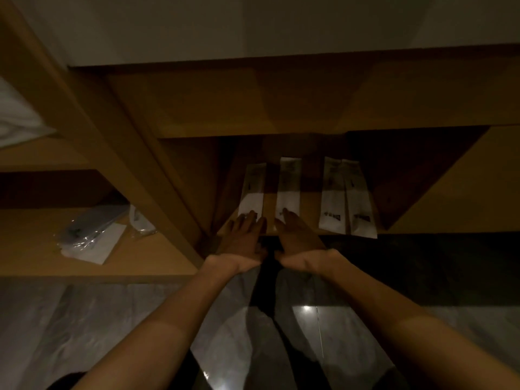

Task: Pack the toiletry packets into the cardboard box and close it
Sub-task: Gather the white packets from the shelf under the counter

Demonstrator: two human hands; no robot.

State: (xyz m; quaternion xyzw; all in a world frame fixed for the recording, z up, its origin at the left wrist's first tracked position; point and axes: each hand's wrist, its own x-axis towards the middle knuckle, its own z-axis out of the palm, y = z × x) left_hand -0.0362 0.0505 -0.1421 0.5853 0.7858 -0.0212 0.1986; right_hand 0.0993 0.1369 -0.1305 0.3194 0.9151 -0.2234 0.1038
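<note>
Several long white toiletry packets lie on a low wooden shelf. My left hand rests flat with its fingertips on the near end of the leftmost packet. My right hand lies flat beside it, its fingertips on the near end of the second packet. Two more packets lie side by side to the right, overhanging the shelf edge slightly. Neither hand grips anything. No cardboard box is visible in this dim view.
A wooden upright divides this shelf from the left compartment, where clear-wrapped items lie. White folded fabric sits on a higher shelf at far left. A board overhangs the packets. Glossy grey floor is below.
</note>
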